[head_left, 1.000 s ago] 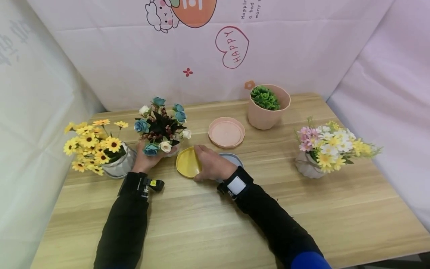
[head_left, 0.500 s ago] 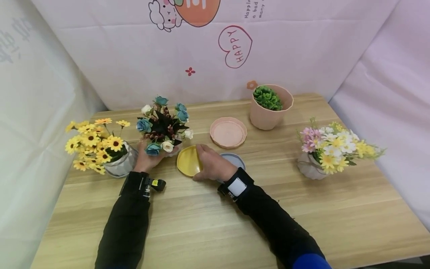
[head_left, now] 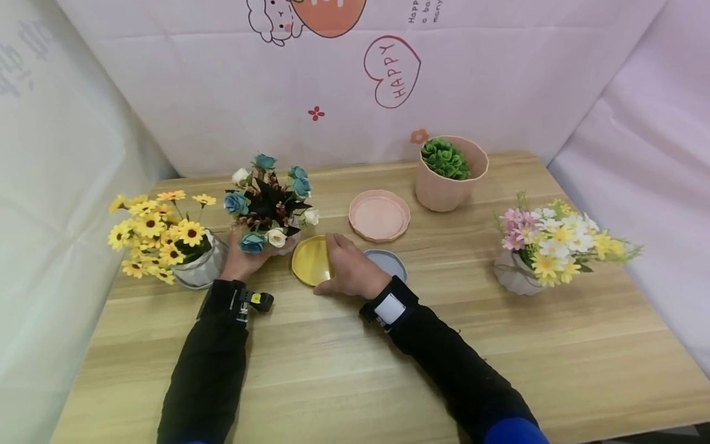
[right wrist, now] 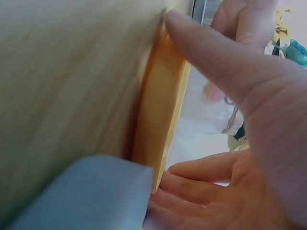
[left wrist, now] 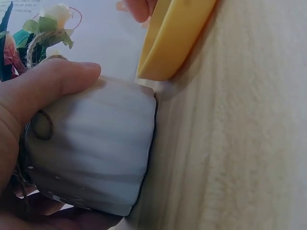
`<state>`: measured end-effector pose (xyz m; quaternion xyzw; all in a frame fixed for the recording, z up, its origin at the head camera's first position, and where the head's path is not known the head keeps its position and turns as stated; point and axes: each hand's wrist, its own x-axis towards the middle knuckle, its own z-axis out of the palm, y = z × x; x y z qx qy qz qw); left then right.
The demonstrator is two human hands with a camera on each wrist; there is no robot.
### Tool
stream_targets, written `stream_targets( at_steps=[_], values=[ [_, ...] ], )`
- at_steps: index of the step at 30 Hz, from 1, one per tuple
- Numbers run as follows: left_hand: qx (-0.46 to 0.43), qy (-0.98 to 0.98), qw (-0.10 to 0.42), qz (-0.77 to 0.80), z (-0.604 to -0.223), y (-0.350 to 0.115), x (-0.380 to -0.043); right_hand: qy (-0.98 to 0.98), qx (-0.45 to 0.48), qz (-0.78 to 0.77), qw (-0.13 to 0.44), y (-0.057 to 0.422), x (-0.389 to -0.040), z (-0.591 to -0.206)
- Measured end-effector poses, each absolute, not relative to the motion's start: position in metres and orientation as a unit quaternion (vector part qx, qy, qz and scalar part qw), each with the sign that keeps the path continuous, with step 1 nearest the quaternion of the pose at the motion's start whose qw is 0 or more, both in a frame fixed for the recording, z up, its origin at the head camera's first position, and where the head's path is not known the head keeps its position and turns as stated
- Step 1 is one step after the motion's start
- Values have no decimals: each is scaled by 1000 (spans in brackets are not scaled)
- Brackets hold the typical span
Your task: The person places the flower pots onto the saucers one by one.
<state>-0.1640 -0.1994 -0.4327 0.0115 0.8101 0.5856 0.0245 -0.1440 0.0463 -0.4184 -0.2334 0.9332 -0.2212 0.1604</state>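
In the head view my left hand grips a white flowerpot tied with twine. Its thumb lies along one side and its fingers wrap the other. Blue and white artificial roses rise from the pot and cover most of it from above. Just to the right, my right hand holds a yellow saucer by its rim, thumb at the near side and fingers at the far side. The saucer is close to the pot, low over the wooden table. A blue-grey saucer is partly hidden behind the right hand.
A potted bunch of yellow daisies stands left of my left hand. A pink saucer lies behind the right hand, near a pink pot with green leaves. Mixed flowers in a whitish pot stand at right. Printed cloth closes the back.
The head view has shifted slightly. Both hands keep their holds on the flowerpot and the yellow saucer and stay almost still.
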Motion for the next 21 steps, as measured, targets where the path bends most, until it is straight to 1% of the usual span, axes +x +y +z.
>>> stream_targets(
  at_steps=[2,7,11,15,17,19,21],
  values=[
    [19,818,14,575,-431,-199,-165,932,-233,-226,163,47,-146,-419],
    [23,829,12,559,-423,-199,-165,928,-232,-241,166,50,-150,-418],
    [10,835,21,550,-416,-198,-163,924,-230,-254,173,53,-153,-416],
    [38,849,7,528,-409,-194,-160,912,-244,-278,178,58,-156,-413],
    [47,858,4,512,-406,-193,-157,904,-259,-298,165,61,-159,-412],
    [51,854,14,518,-402,-191,-154,895,-274,-319,150,65,-162,-410],
    [56,815,48,574,-398,-188,-152,888,-291,-332,132,68,-165,-408]
  ],
)
